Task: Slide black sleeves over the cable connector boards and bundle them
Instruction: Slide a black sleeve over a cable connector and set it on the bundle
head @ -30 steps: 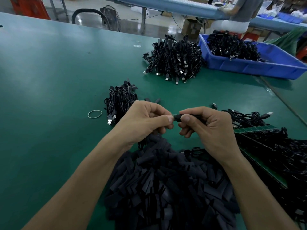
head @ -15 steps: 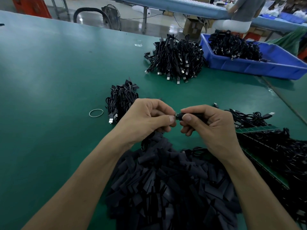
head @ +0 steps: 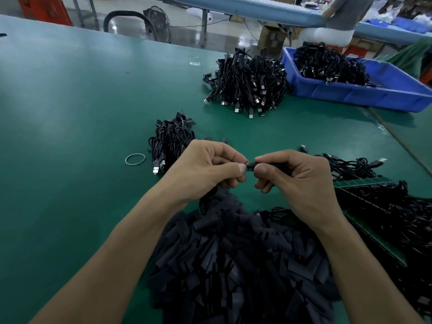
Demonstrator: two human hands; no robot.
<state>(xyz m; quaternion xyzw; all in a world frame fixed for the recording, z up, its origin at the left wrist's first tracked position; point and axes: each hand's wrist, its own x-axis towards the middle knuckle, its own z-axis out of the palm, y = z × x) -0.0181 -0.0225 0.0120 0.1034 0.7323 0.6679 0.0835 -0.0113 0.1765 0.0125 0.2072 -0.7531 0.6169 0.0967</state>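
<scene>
My right hand (head: pixel 297 181) pinches a black sleeve (head: pixel 273 165) between thumb and forefinger, holding it level above the green table (head: pixel 70 113). A small dark connector board end (head: pixel 249 165) pokes out of the sleeve's left opening. My left hand (head: pixel 205 169) pinches that end with thumb and fingertips; a black cable (head: pixel 205 202) hangs from under its palm. A big heap of loose black sleeves (head: pixel 233 265) lies just below both hands. A small bundle of sleeved cables (head: pixel 171 141) lies left of my left hand, with a rubber band (head: pixel 135 159) beside it.
A larger pile of black USB cables (head: pixel 250 85) sits farther back. A blue bin (head: pixel 364 90) with more cables stands at the back right. Green board strips with attached cables (head: pixel 378 206) lie at the right. A seated person (head: pixel 339 17) works at another table behind.
The hands have hardly moved. The connector end shows a little more clearly between my two thumbs than before.
</scene>
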